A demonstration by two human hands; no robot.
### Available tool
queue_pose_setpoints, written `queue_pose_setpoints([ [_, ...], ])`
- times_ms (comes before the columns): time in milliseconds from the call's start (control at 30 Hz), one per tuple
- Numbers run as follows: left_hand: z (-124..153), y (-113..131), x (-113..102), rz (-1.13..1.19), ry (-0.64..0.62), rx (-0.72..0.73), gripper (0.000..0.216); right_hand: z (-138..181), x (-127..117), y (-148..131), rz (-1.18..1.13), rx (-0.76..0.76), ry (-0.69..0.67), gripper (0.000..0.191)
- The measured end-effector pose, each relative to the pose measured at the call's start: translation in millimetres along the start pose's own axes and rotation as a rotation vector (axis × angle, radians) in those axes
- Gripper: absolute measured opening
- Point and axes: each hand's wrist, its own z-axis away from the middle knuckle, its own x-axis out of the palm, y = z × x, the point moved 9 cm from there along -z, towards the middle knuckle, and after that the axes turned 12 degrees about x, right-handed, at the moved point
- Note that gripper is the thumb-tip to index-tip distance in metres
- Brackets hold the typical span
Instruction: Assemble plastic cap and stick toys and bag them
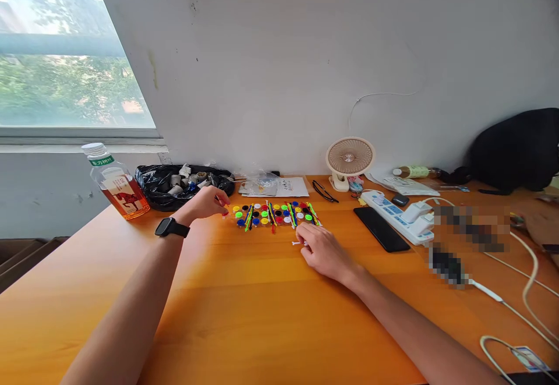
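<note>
My left hand (208, 203), with a black watch on its wrist, reaches to the left end of a spread of small coloured plastic pieces. Its fingers are bent together beside a small red piece (225, 214); whether they grip it is unclear. Round button-like pieces (264, 214) in yellow, blue, green, white, red and black lie in short rows. Bundles of thin coloured sticks (248, 218) separate these rows. My right hand (321, 250) rests at the near right end, fingers curled in. A small white plastic piece (296, 243) shows at its fingertips; what lies under them is hidden.
At left stand a tea bottle (124, 193) and a black plastic bag (151, 190) with discarded items. Behind the pieces lie papers (292, 187), glasses (325, 191) and a small fan (350, 158). Right are a phone (381, 229), a power strip (395, 217) and cables.
</note>
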Motion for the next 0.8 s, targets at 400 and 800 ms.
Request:
queue_pose_setpoints([
  [400,11.9,147.8,37.5,0.413,-0.056,0.386,0.012,8.7,-26.4,-6.3,-0.324,0.047,0.25,0.031],
  [800,73.2,171.3,94.1,0.328,0.136,0.593,0.011,19.6,4.3,-42.2,-0.348,-0.118,0.044,0.01],
])
